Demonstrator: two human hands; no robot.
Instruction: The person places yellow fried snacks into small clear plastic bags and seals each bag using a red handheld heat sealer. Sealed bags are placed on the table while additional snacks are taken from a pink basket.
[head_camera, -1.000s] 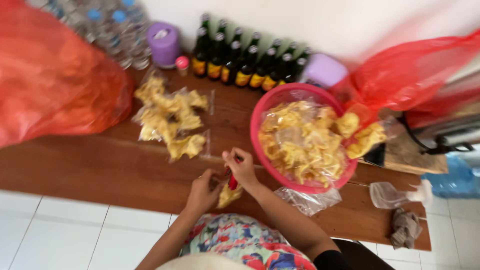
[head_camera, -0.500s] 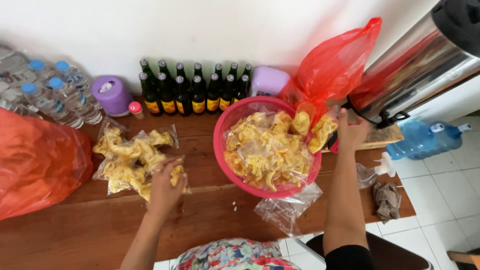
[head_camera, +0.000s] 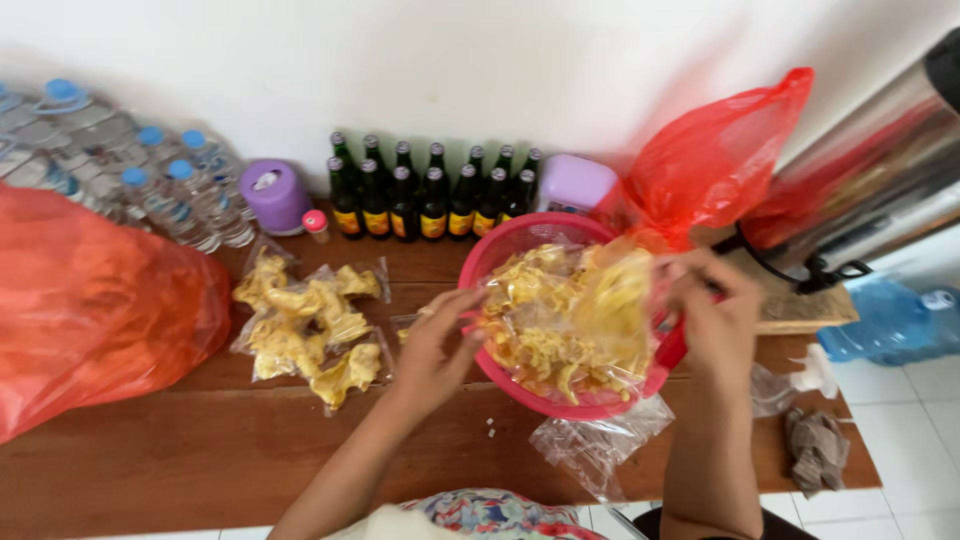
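Head view: I see both hands over the pink basin (head_camera: 520, 385), mid tabletop (head_camera: 300, 450).
Left hand (head_camera: 435, 350): pinching the clear chip bag (head_camera: 585, 310).
Right hand (head_camera: 715, 320): closed on its right edge.
Handling: light, crinkly, fragile chips; I'd grip the film edges.

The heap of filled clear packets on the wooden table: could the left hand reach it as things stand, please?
Probably yes: the left hand holds the clear plastic bag over the pink basin, and the heap of filled clear packets lies just beside it, with bare table between.

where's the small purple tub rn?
Head view, upper left: the small purple tub sits at the back of the wooden table against the wall, between the water bottles and the row of dark bottles.
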